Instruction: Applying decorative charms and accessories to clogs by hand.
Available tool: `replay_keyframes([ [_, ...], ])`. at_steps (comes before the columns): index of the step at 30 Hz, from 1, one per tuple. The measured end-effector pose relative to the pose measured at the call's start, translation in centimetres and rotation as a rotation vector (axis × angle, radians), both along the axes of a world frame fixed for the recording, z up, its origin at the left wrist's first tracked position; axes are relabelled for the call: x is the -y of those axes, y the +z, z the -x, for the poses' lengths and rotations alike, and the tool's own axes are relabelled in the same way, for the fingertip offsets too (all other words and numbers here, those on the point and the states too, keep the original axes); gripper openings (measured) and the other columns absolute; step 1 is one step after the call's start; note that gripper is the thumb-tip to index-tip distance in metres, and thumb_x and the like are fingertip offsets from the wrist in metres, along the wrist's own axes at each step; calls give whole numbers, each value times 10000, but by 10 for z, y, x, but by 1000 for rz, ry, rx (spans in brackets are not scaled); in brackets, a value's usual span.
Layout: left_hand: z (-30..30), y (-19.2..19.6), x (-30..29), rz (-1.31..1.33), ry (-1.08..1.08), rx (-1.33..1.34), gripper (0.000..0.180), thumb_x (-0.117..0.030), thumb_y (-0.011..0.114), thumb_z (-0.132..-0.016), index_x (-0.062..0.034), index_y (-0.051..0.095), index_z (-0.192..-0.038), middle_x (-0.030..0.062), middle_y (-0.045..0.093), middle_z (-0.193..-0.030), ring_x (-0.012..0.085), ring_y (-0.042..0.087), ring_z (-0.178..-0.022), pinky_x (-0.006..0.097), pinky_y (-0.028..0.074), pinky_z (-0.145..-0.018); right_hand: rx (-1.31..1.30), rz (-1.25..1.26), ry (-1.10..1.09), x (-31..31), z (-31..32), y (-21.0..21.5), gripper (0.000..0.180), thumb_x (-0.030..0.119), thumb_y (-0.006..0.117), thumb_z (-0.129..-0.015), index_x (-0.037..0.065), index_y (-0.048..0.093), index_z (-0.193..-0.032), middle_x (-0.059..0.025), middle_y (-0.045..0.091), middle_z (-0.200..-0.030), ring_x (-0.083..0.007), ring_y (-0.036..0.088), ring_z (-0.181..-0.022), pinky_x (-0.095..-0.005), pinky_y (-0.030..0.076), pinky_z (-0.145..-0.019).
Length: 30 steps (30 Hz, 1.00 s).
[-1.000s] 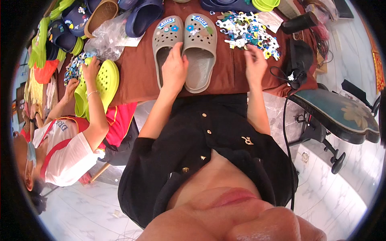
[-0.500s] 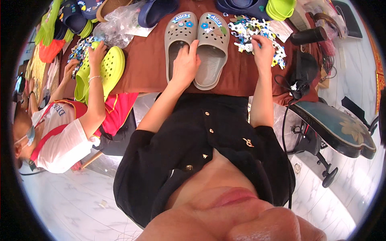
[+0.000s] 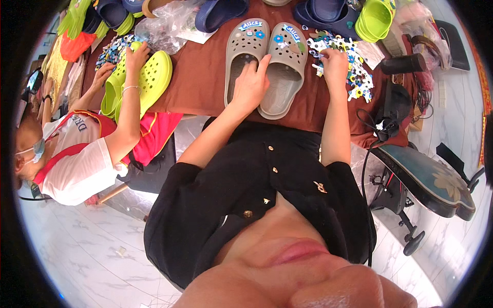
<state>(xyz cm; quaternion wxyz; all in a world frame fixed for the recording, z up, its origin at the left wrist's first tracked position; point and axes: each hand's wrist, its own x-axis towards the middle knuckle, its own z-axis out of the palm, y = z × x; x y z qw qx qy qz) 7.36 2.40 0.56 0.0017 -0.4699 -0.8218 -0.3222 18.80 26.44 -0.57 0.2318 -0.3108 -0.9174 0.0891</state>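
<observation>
A pair of grey clogs, the left clog and the right clog, lies toes away from me on the brown cloth. Blue flower charms and name-plate charms decorate both toes. My left hand is closed on the left clog's inner side, some fingers inside its opening and the index finger stretched out; the thumb is hidden. Over a heap of small colourful shoe charms, right of the clogs, my right hand has its fingers pinched together. What is between its fingertips, if anything, is too small to make out.
On my left a co-worker's hand works at lime-green clogs. Navy clogs and stacked green clogs stand along the far side. A dark cylinder and black cables lie at the right. The brown cloth covers the table.
The whole view has shifted, so the table appears further right and slightly lower. My right hand has moved left relative to the charm heap. My left hand keeps its place on the clog.
</observation>
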Motion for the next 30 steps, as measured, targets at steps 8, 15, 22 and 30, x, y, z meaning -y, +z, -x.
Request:
replay_keyframes([
  [8,-2,0,0,-23,3,-17,596,-48,627,-759,-98,441,-1323,175,540,-954,357,571,-875,457,528,-669,34,-106,174,9,20,5,193,104,720,-713,112,716,-906,-73,657,-904,-285,555,-936,-428,434,-787],
  [15,-2,1,1,-20,-9,12,601,-50,636,-751,-93,442,-1318,188,548,-973,362,572,-886,453,531,-674,130,-171,117,11,21,-5,168,78,627,-790,91,698,-942,-89,667,-922,-285,564,-935,-431,430,-788],
  [22,-1,4,3,-33,-13,40,568,-20,604,-780,-88,448,-1321,190,538,-922,375,568,-865,470,495,-728,-366,93,-57,-4,-12,4,192,42,613,-842,36,678,-1022,-158,646,-915,-330,594,-885,-409,460,-807],
  [30,-1,3,4,-2,-27,8,589,-54,630,-769,-108,438,-1324,189,541,-971,376,562,-907,474,511,-740,-391,159,-255,-19,-71,-8,173,47,683,-798,54,704,-969,-126,656,-930,-292,615,-870,-366,489,-748],
])
